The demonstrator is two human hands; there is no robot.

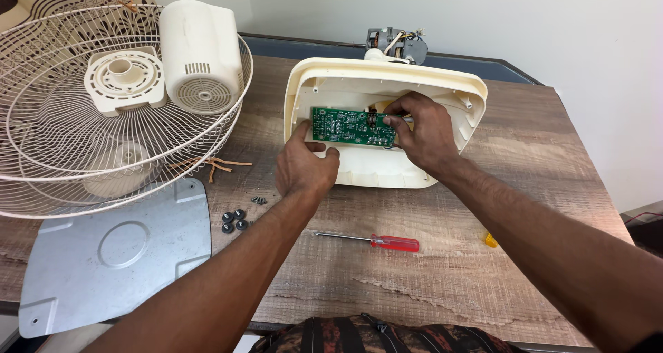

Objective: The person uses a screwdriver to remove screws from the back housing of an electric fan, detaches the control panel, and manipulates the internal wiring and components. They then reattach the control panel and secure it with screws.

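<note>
Red-handled screwdriver [373,241] flat on wooden table [525,187], just below grip, shaft pointing left. Four black round feet [233,220] and small screws [259,200] clustered lower left of grip. Grey metal plate [114,256] farther lower left, at table edge. Cream wire fan guard [103,111] far left, holding motor cover [200,56] and square plastic piece [126,80]. Small yellow item [490,240] lower right.

Bare table [483,284] right of screwdriver [369,240]; fan grille [41,118] and metal plate [103,256] crowd the left
</note>
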